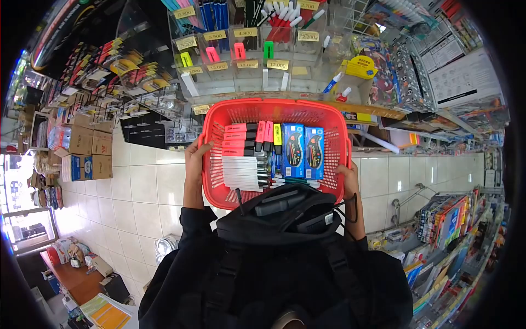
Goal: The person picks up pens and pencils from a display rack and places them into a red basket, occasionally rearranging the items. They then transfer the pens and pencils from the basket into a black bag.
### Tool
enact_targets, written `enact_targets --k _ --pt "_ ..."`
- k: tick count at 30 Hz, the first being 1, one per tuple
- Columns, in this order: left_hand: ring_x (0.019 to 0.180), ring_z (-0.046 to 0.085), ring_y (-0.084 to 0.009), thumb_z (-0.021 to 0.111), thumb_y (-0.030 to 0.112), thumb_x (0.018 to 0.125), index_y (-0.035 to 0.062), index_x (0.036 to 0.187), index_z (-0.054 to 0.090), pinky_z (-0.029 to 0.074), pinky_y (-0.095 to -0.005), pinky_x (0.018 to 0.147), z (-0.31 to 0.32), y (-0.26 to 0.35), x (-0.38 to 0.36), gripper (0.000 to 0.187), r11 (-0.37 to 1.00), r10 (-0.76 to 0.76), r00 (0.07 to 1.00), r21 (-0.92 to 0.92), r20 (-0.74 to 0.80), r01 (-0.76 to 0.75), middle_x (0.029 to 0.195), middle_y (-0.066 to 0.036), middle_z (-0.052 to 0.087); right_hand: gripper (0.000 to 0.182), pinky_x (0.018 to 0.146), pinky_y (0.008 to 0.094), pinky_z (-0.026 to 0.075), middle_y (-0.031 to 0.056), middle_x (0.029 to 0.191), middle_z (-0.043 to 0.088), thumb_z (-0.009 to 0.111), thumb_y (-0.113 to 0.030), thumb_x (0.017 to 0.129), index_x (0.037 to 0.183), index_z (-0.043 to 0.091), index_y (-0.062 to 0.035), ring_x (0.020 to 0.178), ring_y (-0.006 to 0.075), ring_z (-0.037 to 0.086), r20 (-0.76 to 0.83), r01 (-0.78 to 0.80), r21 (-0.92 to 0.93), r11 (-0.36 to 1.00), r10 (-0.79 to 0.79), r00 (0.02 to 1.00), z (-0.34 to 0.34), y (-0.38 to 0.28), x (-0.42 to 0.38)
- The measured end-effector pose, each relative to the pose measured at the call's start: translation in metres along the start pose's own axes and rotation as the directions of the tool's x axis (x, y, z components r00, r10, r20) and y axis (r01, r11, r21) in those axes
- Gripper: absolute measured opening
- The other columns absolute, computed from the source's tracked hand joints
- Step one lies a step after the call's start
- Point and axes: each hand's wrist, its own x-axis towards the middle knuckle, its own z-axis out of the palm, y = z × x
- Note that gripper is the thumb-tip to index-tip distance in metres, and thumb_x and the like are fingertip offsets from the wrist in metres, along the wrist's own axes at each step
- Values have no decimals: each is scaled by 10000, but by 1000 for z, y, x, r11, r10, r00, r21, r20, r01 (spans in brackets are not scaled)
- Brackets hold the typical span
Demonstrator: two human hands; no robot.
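Red basket (276,109) holds highlighters (235,140) and blue boxes (294,153).

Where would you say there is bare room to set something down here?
Bare floor tiles lie between the left hand and the stacked cartons, and between the right hand and the metal stand. The red basket is crowded with pink highlighters and blue boxes.

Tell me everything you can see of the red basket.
The red basket looks plastic, roughly rectangular, with rounded corners, a solid rim and perforated walls. It sits open side up between the left hand and right hand, each gripping a short side. Inside are pink highlighters, a yellow highlighter, white-bodied items and blue boxes. A black bag hides part of the near edge; whether they touch is unclear.
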Motion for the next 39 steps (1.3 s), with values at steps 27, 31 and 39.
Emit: enact_targets --k 27,31,39 --pt "804 649 -132 625 18 823 -34 1139 651 511 -252 743 -22 10 3 321 998 54 998 33 -28 -53 967 -80 689 248 601 252 461 56 792 634 555 6 736 973 627 22 657 140 590 -12 126 -84 989 -127 992 8 14 22" --pt "768 650 -118 647 81 838 -7 1112 650 516 -253 712 -30 1 8 288 994 74 997 85 10 -75 937 -60 686 244 612 253 478 67 800 643 559 4 738 972 624 22 667 148 602 9 63 -42 997 -63 998 9 15 26" --pt "790 657 -130 596 38 848 -16 1163 627 530 -268 723 -31 -1 11 321 995 41 999 90 3 -41 965 -76 695 223 658 301 553 80 856 657 597 -35 799 1012 619 28 729 175 662 -27 -31 -27 999 30 999 21 1 14"
